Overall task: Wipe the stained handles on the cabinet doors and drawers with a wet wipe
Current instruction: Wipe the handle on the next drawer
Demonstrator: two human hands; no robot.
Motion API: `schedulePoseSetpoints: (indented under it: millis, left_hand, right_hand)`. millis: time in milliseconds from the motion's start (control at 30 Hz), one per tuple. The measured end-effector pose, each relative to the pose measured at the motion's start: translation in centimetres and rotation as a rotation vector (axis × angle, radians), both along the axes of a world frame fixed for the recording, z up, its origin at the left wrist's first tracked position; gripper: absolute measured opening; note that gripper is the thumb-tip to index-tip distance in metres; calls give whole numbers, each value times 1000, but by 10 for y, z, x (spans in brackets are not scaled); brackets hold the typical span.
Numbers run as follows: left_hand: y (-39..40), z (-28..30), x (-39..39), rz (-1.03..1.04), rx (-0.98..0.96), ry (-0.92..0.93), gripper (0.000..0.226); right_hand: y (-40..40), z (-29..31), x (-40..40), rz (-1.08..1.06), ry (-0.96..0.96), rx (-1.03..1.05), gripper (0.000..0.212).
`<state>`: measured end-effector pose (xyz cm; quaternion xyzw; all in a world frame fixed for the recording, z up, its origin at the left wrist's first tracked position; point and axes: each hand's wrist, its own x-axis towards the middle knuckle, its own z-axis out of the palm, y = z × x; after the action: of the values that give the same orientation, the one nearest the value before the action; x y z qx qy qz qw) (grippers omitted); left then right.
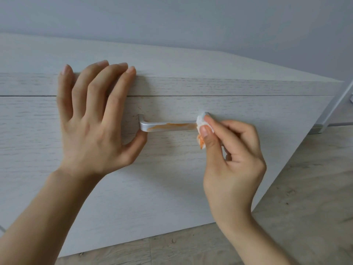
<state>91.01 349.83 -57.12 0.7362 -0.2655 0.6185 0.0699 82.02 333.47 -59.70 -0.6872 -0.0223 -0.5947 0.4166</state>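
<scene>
A silver bar handle (168,126) runs across the pale wood drawer front (248,121), streaked with an orange stain along its middle. My right hand (229,155) pinches a white wet wipe (201,127) against the handle's right end; the wipe carries orange smears on its lower fold. My left hand (95,119) lies flat on the drawer front with fingers spread up over the cabinet's top edge, its thumb tucked under the handle's left end.
The low cabinet's top (172,58) meets a plain grey wall (191,20) behind. Light wood flooring (305,197) shows to the right and below. A pale frame with a foot (317,129) stands at the far right beside the cabinet's corner.
</scene>
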Motion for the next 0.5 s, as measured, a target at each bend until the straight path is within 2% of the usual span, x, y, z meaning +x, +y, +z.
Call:
schedulePoseSetpoints:
  millis: [167,267,400,500]
  left_hand:
    - [1,-2,-1,0,7,10,67]
    - [1,-1,0,-9,7,9,67]
    - [-2,-2,0,7,-18,7,70]
    - [-2,-2,0,23,-8,1,70]
  right_hand:
    - [-2,3,-1,-49,13,-69,13]
    - [-6,8,1,-22,18,31,13]
    - [-3,8,-2,-85,55,-119,12]
    - [-11,7,-4,-46,49,-83,13]
